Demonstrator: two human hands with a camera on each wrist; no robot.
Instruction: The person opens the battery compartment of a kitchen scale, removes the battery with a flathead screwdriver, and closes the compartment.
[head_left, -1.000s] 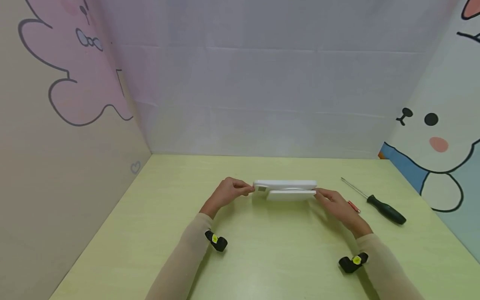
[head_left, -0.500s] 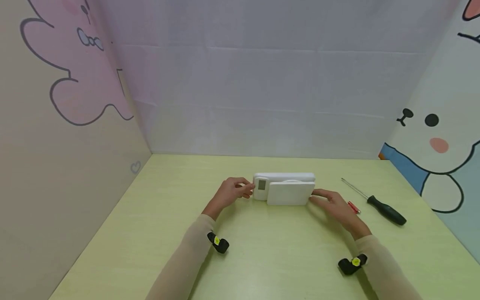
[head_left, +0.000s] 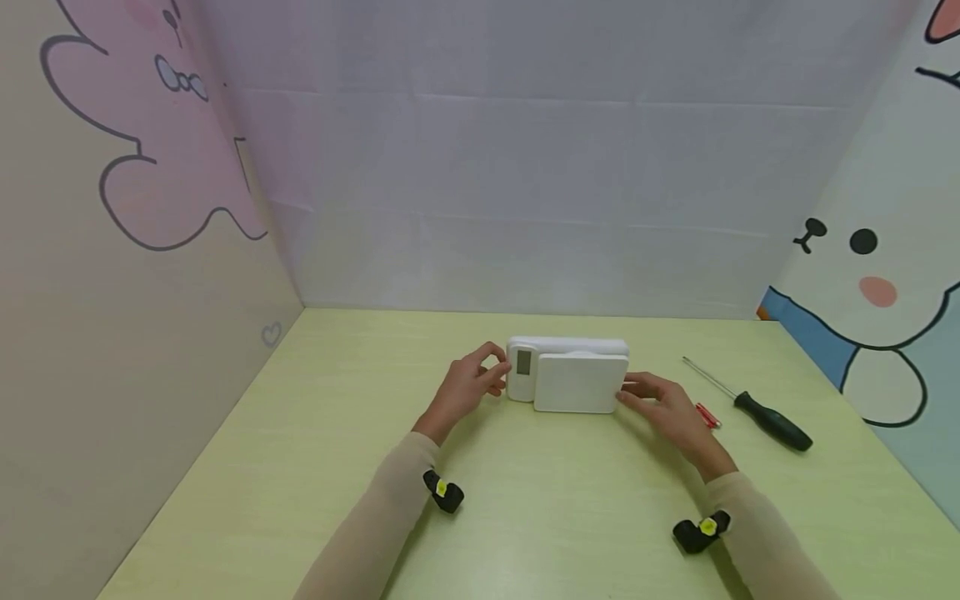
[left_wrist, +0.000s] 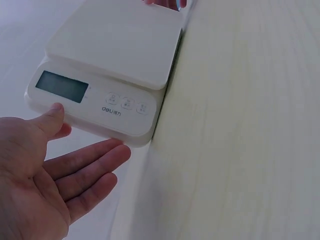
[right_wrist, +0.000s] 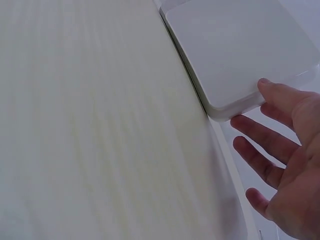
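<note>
A white digital kitchen scale [head_left: 581, 383] stands on its long edge on the table, its weighing plate [right_wrist: 240, 45] facing me. At its left end is a dark display [left_wrist: 61, 86], with round buttons beside it in the left wrist view. My left hand [head_left: 467, 387] pinches that end, thumb on the front below the display and the index finger behind. My right hand [head_left: 667, 414] pinches the opposite end between thumb on the plate and index finger behind. The other fingers of both hands are spread. The scale's back is hidden.
To the right of my right hand lies a small red battery-like item [head_left: 707, 416], partly covered by the hand. Beyond it is a screwdriver [head_left: 772, 421] with a dark handle. A white sheet [head_left: 525, 192] closes off the back of the table [head_left: 540, 517].
The scale has tipped from nearly edge-on to upright, so its plate and display now face me. Both hands stay at its ends, the left one turning slightly with it.
</note>
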